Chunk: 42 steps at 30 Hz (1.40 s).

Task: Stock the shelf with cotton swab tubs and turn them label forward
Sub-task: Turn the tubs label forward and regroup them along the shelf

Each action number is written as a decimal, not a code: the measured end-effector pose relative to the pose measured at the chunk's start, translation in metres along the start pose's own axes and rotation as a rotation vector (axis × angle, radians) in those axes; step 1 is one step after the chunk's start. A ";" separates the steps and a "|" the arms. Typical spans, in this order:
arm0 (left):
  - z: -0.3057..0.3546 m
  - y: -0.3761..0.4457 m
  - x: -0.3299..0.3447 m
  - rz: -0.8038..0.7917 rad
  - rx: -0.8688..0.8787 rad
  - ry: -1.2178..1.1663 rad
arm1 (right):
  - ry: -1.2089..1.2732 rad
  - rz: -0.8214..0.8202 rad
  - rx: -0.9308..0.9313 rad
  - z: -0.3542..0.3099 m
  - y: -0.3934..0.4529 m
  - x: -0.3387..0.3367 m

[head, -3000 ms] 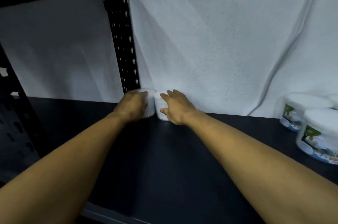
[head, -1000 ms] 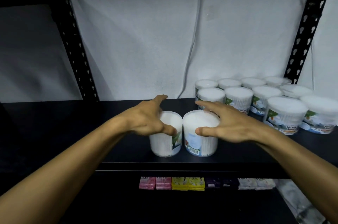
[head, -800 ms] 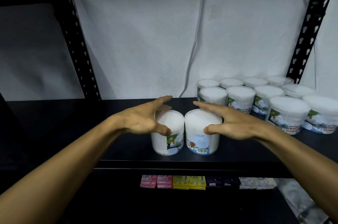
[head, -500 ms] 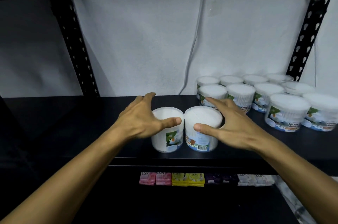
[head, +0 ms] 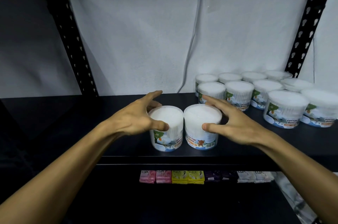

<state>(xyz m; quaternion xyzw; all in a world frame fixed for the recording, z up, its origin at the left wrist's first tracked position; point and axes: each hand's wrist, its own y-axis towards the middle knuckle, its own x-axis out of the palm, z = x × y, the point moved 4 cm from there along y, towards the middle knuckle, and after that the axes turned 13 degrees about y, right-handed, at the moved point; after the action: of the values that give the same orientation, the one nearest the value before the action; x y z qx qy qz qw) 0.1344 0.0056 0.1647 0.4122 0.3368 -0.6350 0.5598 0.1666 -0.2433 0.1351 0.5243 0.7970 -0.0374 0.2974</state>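
Left upright (head: 73,40): black, slotted, against white wall (head: 146,31). Shelf (head: 73,123): black. Left hand (head: 139,117): fingers curled around rim of left tub (head: 167,132), thumb on its front. Left tub: upright near shelf's front edge, label forward, touching right tub (head: 202,128). Right tub: upright, barcode showing. Right hand (head: 236,125): gripping right tub, thumb in front, fingers spread behind. Stocked tubs (head: 256,95): two rows, back right. Soap packs (head: 201,177): row on lower shelf.

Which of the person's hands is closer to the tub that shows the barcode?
The right hand. Its thumb and fingers curl round the barcode tub at the rim. The left hand grips the neighbouring tub on that tub's left, one tub away.
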 end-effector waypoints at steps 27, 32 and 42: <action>-0.008 -0.001 0.019 0.067 0.020 -0.255 | 0.396 0.177 -0.049 0.023 -0.008 0.007; -0.010 0.002 0.018 -0.016 0.079 -0.285 | 0.465 0.102 -0.064 0.022 -0.006 0.006; -0.011 0.004 0.020 -0.032 0.110 -0.310 | 0.518 0.014 -0.057 0.021 -0.002 0.001</action>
<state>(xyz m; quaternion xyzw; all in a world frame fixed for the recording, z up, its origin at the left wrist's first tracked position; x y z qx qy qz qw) 0.1397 0.0062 0.1425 0.3339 0.2179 -0.7174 0.5713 0.1735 -0.2515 0.1167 0.5134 0.8436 0.1227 0.0984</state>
